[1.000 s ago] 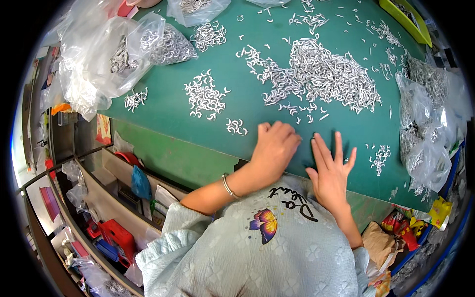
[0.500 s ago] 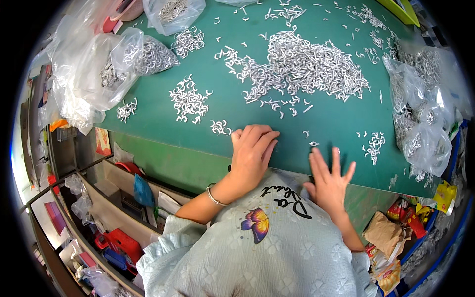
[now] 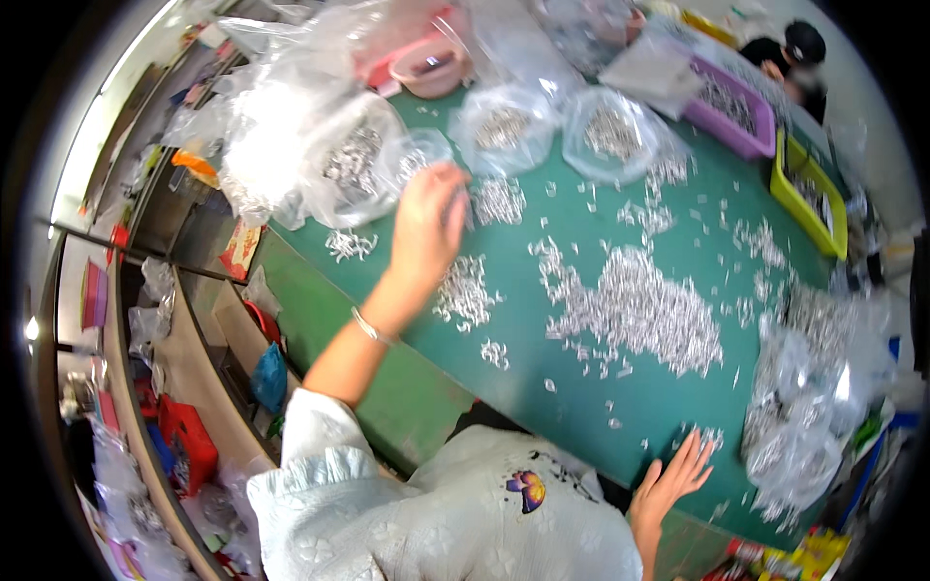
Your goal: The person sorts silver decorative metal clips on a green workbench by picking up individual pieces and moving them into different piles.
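My left hand point(image 3: 429, 225) is stretched out over the far left of the green table, beside a clear plastic bag point(image 3: 339, 198) of small silvery metal pieces. Motion smears its fingers, so whether they hold anything is hidden. Just nearer lies a heap of curved metal pieces point(image 3: 467, 293), with a tiny cluster point(image 3: 495, 354) below it. At the right front, my right hand point(image 3: 671, 481) rests with fingers spread, their tips next to a small pile of pieces point(image 3: 707, 438). The biggest heap of metal pieces point(image 3: 639, 308) covers the middle right.
Opened plastic bags of pieces point(image 3: 605, 131) stand along the back, near a pink basin point(image 3: 429, 68). A purple tray point(image 3: 733, 111) and a lime-green tray point(image 3: 809, 198) hold more. Filled bags point(image 3: 799, 426) crowd the right edge. A person in a dark cap point(image 3: 804, 44) sits beyond.
My left hand has gone from the table's front edge to the bags at the far left. My right hand has shifted right to the small pile. The view has turned and shows more of the back.
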{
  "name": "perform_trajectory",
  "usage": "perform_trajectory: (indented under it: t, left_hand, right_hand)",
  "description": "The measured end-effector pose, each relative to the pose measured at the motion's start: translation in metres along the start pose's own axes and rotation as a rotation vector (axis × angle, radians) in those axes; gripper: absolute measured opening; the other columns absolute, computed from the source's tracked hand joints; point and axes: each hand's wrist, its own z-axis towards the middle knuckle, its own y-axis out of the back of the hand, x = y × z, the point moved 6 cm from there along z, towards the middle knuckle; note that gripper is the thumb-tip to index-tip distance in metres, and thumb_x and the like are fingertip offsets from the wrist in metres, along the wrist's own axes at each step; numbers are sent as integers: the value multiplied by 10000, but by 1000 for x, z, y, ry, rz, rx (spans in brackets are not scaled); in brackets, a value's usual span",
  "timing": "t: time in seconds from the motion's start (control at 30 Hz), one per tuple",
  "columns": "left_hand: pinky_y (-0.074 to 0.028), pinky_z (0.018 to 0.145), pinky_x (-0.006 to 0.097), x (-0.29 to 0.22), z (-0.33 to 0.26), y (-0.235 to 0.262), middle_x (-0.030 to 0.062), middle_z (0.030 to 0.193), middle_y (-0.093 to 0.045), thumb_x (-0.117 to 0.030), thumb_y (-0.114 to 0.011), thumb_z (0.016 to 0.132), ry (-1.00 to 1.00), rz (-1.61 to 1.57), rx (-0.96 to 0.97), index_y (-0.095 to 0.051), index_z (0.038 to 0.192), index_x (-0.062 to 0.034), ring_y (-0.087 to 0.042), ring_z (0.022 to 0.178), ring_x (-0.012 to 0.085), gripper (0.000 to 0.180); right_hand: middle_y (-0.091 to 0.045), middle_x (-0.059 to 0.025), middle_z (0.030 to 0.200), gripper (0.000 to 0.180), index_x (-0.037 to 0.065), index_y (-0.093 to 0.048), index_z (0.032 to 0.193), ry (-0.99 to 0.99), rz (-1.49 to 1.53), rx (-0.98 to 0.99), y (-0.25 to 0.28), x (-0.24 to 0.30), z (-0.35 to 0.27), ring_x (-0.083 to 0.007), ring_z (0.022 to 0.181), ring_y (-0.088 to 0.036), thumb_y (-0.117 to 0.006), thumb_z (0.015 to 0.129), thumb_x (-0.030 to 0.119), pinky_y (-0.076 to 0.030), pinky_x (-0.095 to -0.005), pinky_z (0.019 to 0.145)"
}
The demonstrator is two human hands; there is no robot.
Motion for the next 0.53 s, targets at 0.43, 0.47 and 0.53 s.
perform_trajectory:
  t: [0.43, 0.47, 0.53]
  left_hand:
    - [-538, 797, 470, 248, 198, -127, 217, 900, -704, -193, -653, 811, 257, 488, 417, -728, 878, -22, -687, 875, 380, 198]
    - [-537, 805, 463, 254, 200, -134, 223, 911, -702, -214, -673, 804, 227, 513, 445, -731, 894, -20, -686, 888, 380, 222]
    - [-535, 819, 449, 264, 200, -156, 234, 933, -697, -257, -713, 789, 168, 557, 519, -737, 927, -16, -683, 912, 380, 280]
  right_hand:
    - [-575, -194, 1280, 500, 15, -569, 1290, 105, -18, -280, 15, 9, 40, -449, 1226, -495, -450, 949, 361, -346, -590, 1032]
    - [-583, -189, 1271, 502, 23, -580, 1285, 96, -27, -267, 5, 1, 29, -447, 1214, -506, -451, 946, 370, -362, -584, 1017]
    - [-591, -183, 1263, 505, 30, -591, 1281, 77, -37, -243, -10, -8, 14, -445, 1203, -516, -453, 944, 379, -378, -579, 1002]
